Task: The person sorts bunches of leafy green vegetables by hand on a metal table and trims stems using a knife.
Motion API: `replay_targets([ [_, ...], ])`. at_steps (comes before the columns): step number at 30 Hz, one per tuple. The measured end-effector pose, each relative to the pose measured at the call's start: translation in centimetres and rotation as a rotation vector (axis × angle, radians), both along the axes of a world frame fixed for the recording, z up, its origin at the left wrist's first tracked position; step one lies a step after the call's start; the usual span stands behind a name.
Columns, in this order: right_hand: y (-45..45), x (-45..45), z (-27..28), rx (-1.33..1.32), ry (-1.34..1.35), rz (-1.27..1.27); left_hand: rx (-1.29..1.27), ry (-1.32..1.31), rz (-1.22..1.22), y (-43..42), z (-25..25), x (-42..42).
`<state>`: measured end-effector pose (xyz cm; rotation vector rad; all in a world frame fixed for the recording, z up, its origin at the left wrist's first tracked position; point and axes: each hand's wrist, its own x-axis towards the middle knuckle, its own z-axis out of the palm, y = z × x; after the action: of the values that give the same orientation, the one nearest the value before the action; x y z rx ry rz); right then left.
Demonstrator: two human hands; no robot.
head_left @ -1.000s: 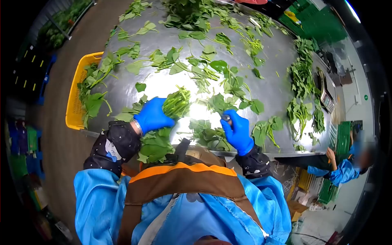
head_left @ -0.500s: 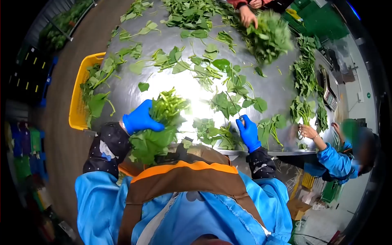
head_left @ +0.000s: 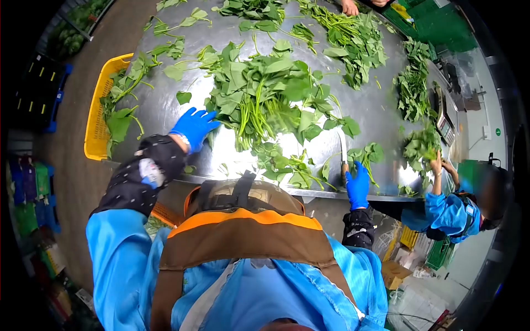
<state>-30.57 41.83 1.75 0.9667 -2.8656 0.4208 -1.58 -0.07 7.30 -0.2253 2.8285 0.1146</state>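
My left hand, in a blue glove, is spread with nothing in it, just left of a large bunch of leafy greens. That bunch lies on the metal table, leaves pointing away and cut stems toward me. My right hand, also gloved in blue, is closed around the handle of a knife near the table's front edge. The pale, curved blade points away from me. Loose leafy stems lie between my hands, in front of the bunch.
A yellow basket with greens stands at the left edge. More greens lie at the back, near another person's hand. On the right, a co-worker holds greens near a scale.
The bunch has left my left hand and now lies on the table. My left hand has opened; my right hand has moved right with the knife. The far person's bunch is down too.
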Motion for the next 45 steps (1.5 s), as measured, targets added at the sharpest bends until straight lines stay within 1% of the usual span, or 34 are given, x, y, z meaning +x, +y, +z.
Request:
replay_targets([
  [1, -1.2, 0.8, 1.1, -0.099, -0.157, -0.022, 0.130, -0.276, 0.129, -0.3, 0.9, -0.7],
  [3, -4.3, 1.6, 2.5, -0.300, -0.463, -0.060, 0.246, -0.245, 0.314, 1.3, 4.9, -2.3],
  [4, -5.7, 1.5, 0.8, -0.518, -0.516, 0.067, 0.331, -0.044, 0.286, 2.2, 5.0, -3.5],
  [5, -8.9, 3.0, 2.6, -0.582, -0.664, 0.103, 0.412, 0.162, 0.255, 3.1, 4.9, -4.7],
  [6, -11.6, 4.2, 3.4, -0.556, -0.608, 0.210, 0.336, 0.331, 0.109, 4.1, 4.4, -6.1],
  [7, -14.5, 6.2, 6.1, -0.548, -0.569, 0.336, 0.256, 0.496, -0.038, 5.1, 3.5, -7.4],
  [8, -16.8, 7.5, 6.1, -0.589, -0.537, 0.428, 0.179, 0.540, -0.076, 5.9, 2.3, -8.5],
  [9, -18.9, 8.6, 7.1, -0.544, -0.505, 0.530, 0.099, 0.584, -0.111, 6.4, 0.9, -9.2],
  [10, -20.5, 9.2, 6.3, -0.562, -0.525, 0.573, 0.032, 0.462, -0.021, 6.2, -0.6, -9.3],
  [11, -21.7, 10.0, 6.4, -0.522, -0.532, 0.548, 0.050, 0.454, 0.067, 5.7, -1.7, -8.7],
  [13, -23.0, 9.8, 3.3, -0.266, -0.366, 0.509, 0.089, 0.434, 0.234, 4.4, -3.1, -6.6],
  [16, -22.8, 9.7, 1.8, -0.059, -0.339, 0.452, 0.197, 0.388, 0.335, 3.9, -3.2, -4.2],
  [18, -22.7, 8.9, 0.1, -0.131, -0.338, 0.390, 0.312, 0.402, 0.405, 3.8, -3.9, -2.9],
  [19, -22.7, 8.2, -0.1, -0.172, -0.333, 0.358, 0.320, 0.440, 0.404, 3.9, -4.4, -2.6],
  [21, -22.3, 6.5, 0.1, -0.244, -0.236, 0.303, 0.403, 0.538, 0.441, 4.1, -5.2, -2.0],
  [23, -23.0, 8.0, 3.0, -0.311, -0.314, 0.340, 0.475, 0.538, 0.460, 4.5, -5.4, -1.8],
  [24, -23.9, 10.1, 5.5, -0.234, -0.295, 0.353, 0.445, 0.536, 0.470, 4.7, -6.3, -2.2],
  [25, -24.5, 11.4, 6.5, -0.182, -0.240, 0.474, 0.388, 0.532, 0.467, 4.9, -6.8, -2.4],
  [26, -25.3, 12.7, 7.1, -0.024, -0.311, 0.497, 0.342, 0.538, 0.472, 5.0, -6.9, -2.7],
  [27, -26.0, 13.5, 6.0, 0.140, -0.336, 0.520, 0.296, 0.549, 0.498, 5.3, -6.3, -3.0],
  [28, -26.5, 13.8, 4.6, 0.211, -0.385, 0.517, 0.395, 0.654, 0.473, 5.2, -5.7, -2.8],
  [29, -26.6, 13.5, 3.0, 0.285, -0.438, 0.509, 0.354, 0.620, 0.452, 5.3, -5.1, -2.5],
  [30, -26.0, 12.8, 1.1, 0.181, -0.460, 0.510, 0.314, 0.590, 0.416, 5.2, -5.1, -2.1],
  [31, -25.6, 12.3, -0.2, 0.082, -0.489, 0.515, 0.370, 0.580, 0.429, 4.9, -5.3, -1.9],
  [33, -24.8, 11.4, 0.8, -0.011, -0.705, 0.436, 0.393, 0.653, 0.494, 5.2, -5.5, -1.2],
  [35, -23.4, 10.5, 2.3, -0.383, -0.829, 0.395, 0.393, 0.993, 0.565, 5.6, -3.9, -1.0],
  [36, -22.8, 11.3, 5.2, -0.637, -0.940, 0.330, 0.500, 0.993, 0.677, 5.9, -1.8, -0.8],
  [37, -22.1, 11.0, 5.7, -0.739, -0.907, 0.312, 0.619, 0.982, 0.787, 6.5, -0.3, -0.8],
  [38, -22.0, 10.8, 5.8, -0.800, -0.914, 0.356, 1.108, 1.007, 0.888, 7.2, 0.1, -1.6],
  [39, -21.6, 11.0, 5.8, -0.861, -0.924, 0.392, 1.361, 0.926, 0.869, 7.6, 1.0, -2.0],
  [41, -21.3, 11.8, 5.5, -0.749, -1.036, 0.410, 1.699, 0.746, 0.792, 8.0, -1.0, -3.9],
  [43, -21.0, 12.7, 4.4, -0.719, -0.981, 0.444, 1.827, 0.509, 0.919, 8.9, -1.7, -4.7],
  [44, -20.9, 13.0, 4.4, -0.718, -0.951, 0.438, 1.787, 0.444, 0.949, 8.9, -1.5, -4.6],
  [45, -20.7, 13.3, 4.4, -0.719, -0.921, 0.432, 1.834, 0.471, 0.975, 9.1, -1.2, -4.4],
])
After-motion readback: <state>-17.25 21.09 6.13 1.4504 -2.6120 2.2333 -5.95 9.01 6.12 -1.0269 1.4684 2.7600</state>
